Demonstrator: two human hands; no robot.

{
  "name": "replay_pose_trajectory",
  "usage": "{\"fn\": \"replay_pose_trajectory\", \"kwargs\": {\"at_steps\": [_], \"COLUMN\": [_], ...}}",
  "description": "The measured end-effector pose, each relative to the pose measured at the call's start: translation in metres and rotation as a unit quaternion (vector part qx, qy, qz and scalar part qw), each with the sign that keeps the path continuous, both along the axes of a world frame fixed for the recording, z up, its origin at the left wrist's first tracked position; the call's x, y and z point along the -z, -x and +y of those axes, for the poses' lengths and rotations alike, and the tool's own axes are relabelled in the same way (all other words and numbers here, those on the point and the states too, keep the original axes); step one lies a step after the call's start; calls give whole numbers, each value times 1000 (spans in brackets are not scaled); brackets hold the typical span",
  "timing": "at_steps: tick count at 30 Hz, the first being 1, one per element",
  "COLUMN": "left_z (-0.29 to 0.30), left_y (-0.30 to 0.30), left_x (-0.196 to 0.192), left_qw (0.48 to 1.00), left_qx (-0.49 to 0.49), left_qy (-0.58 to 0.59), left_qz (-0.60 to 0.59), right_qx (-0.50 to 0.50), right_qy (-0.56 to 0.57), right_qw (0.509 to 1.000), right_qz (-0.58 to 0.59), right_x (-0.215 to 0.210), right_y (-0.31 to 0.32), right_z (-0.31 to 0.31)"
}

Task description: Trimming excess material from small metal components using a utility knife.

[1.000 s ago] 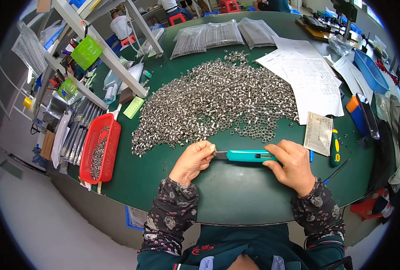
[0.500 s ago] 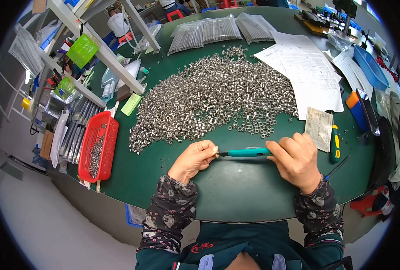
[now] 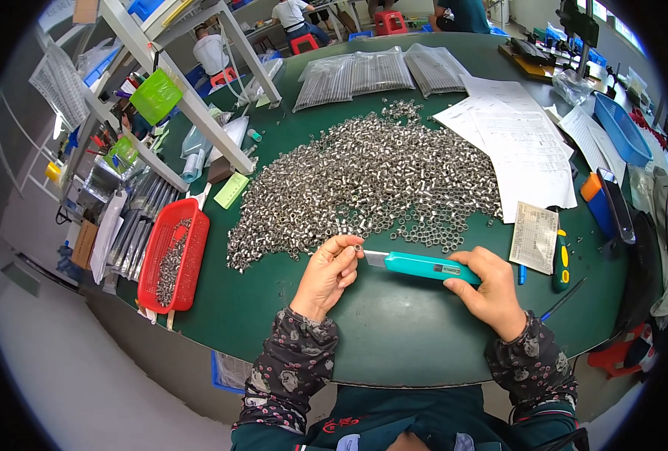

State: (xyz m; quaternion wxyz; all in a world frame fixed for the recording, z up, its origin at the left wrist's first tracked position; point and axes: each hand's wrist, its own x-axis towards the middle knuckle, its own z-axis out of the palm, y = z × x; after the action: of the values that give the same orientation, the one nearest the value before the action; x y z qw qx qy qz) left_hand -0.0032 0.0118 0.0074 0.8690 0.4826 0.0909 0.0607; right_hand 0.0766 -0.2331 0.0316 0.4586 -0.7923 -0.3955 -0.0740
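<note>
My left hand (image 3: 325, 276) pinches a small metal ring (image 3: 358, 248) between thumb and forefinger. In my right hand (image 3: 492, 289) is a teal utility knife (image 3: 420, 266), held by the rear of its handle. The knife's flat silver blade (image 3: 375, 258) points left, its tip close beside the ring; whether they touch I cannot tell. Just beyond both hands spreads a large heap of short metal rings (image 3: 364, 177) on the green table (image 3: 402, 331). Several rings lie flat along the heap's near right edge.
A red basket (image 3: 200, 252) with more rings stands at the left. White papers (image 3: 525, 150), a printed card (image 3: 534, 237) and a green-yellow handle (image 3: 561, 261) lie right. Bagged rods (image 3: 356, 75) lie at the back. A shelf post (image 3: 191, 98) rises at the left.
The knife has turned from edge-on to showing its broad side, and its blade is now visible. My right hand has moved slightly nearer to me. The whole view has shifted a little.
</note>
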Motion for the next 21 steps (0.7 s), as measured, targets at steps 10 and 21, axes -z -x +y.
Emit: {"fn": "replay_pose_trajectory", "kwargs": {"at_steps": [10, 21], "left_z": [1, 1], "left_y": [-2, -2], "left_x": [2, 10], "left_qw": [999, 999], "left_qx": [7, -4], "left_qy": [39, 41], "left_qz": [-11, -33], "right_qx": [-15, -56], "right_qy": [1, 21], "right_qw": [981, 954], "right_qz": [194, 295], "right_x": [9, 9], "right_y": [1, 1], "right_z": [4, 3]}}
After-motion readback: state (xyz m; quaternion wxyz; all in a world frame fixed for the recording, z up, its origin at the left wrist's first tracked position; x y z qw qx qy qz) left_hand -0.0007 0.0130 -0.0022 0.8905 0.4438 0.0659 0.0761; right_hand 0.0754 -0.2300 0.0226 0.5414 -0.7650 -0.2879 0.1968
